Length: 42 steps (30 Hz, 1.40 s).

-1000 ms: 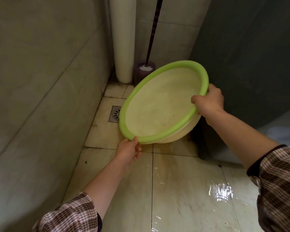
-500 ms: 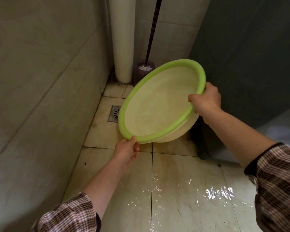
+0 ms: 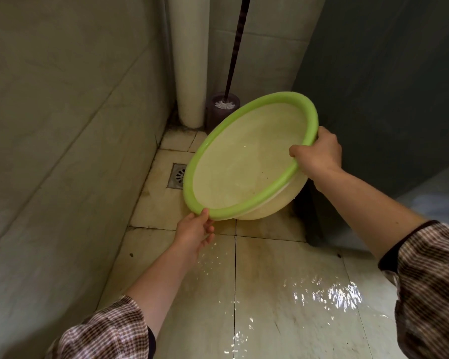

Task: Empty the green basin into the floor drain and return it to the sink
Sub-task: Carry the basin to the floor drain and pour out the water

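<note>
Both hands grip the basin's rim from where I watch. Left hand (image 3: 195, 230) pinches the low near edge, thumb on top of the green lip and fingers curled under it. Right hand (image 3: 317, 152) clamps the high right edge, thumb inside the rim and fingers wrapped behind. I see the basin (image 3: 246, 161) held in the air over the floor tiles, tilted steeply with its left side down and its pale inside facing me. Its low left edge partly covers the drain (image 3: 177, 175), a square grate set in the floor (image 3: 283, 268) by the left wall. Water glistens on the tiles near me. Behind the basin, a brush (image 3: 224, 104) stands in its dark holder beside a pipe (image 3: 189, 60) in the corner.
</note>
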Each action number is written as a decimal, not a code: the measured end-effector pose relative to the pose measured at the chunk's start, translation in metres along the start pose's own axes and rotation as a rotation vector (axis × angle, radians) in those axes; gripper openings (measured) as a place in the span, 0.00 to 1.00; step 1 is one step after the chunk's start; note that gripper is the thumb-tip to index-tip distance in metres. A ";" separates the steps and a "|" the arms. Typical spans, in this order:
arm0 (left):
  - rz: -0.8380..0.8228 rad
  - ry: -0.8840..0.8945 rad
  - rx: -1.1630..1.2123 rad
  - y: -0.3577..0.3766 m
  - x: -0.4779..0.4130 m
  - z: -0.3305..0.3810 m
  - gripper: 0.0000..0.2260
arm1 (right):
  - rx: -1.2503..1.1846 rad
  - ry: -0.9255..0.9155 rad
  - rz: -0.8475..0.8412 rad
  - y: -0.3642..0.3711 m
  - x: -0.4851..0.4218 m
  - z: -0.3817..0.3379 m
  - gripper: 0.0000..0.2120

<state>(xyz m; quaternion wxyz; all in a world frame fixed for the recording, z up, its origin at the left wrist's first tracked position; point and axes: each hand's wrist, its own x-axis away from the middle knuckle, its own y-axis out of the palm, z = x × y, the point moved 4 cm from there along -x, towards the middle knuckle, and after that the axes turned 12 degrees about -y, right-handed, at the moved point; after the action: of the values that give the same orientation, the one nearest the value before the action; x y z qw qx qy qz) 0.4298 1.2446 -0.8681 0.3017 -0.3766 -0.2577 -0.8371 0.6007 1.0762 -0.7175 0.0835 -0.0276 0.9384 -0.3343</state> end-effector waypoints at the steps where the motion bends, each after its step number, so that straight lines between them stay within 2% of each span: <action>1: 0.001 -0.002 0.005 0.000 0.000 0.000 0.04 | -0.001 -0.001 -0.002 0.000 0.000 0.000 0.26; 31: -0.004 -0.001 0.043 -0.005 -0.006 0.001 0.04 | -0.177 0.018 0.022 0.007 0.004 0.000 0.18; 42: -0.001 -0.006 0.045 -0.008 -0.009 0.001 0.05 | -0.184 -0.005 0.027 0.008 0.006 -0.006 0.19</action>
<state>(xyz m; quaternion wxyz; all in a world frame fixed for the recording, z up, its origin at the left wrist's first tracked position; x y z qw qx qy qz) 0.4295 1.2531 -0.8764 0.3091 -0.3719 -0.2776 -0.8301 0.5938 1.0854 -0.7189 0.0875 -0.0237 0.9652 -0.2454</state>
